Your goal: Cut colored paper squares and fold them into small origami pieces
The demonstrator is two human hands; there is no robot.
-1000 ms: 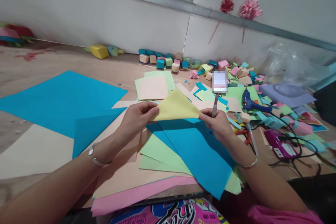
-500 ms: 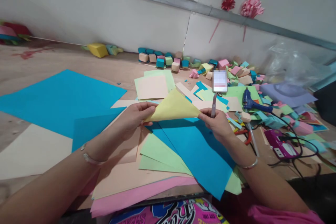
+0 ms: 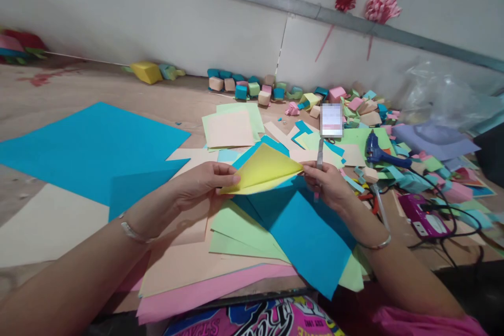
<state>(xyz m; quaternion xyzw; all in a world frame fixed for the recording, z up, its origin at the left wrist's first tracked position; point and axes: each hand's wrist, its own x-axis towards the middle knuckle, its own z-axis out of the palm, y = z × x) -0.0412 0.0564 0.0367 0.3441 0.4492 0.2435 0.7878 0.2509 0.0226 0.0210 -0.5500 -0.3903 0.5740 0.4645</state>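
A folded sheet of yellow paper (image 3: 268,167) is stretched between my two hands, its fold parted a little along the near edge. My left hand (image 3: 212,181) pinches its left corner, thumb on top. At the right corner, my right hand (image 3: 325,181) pinches the paper between thumb and fingertips. A craft knife (image 3: 320,153) is also tucked in my right hand, pointing away from me. Below lie blue sheets (image 3: 311,236), pale green sheets (image 3: 244,231) and peach paper (image 3: 177,268).
Paper cubes (image 3: 241,92) line the wall. To the right are a blue glue gun (image 3: 384,153), a magenta power box (image 3: 425,215) with black cables, a blurred phone-like screen (image 3: 331,119) and many paper scraps. A large blue sheet (image 3: 94,147) lies left.
The yellow paper has tilted and its fold has parted at the near edge, showing the inside. Both hands still hold its corners; the knife has swung slightly more upright.
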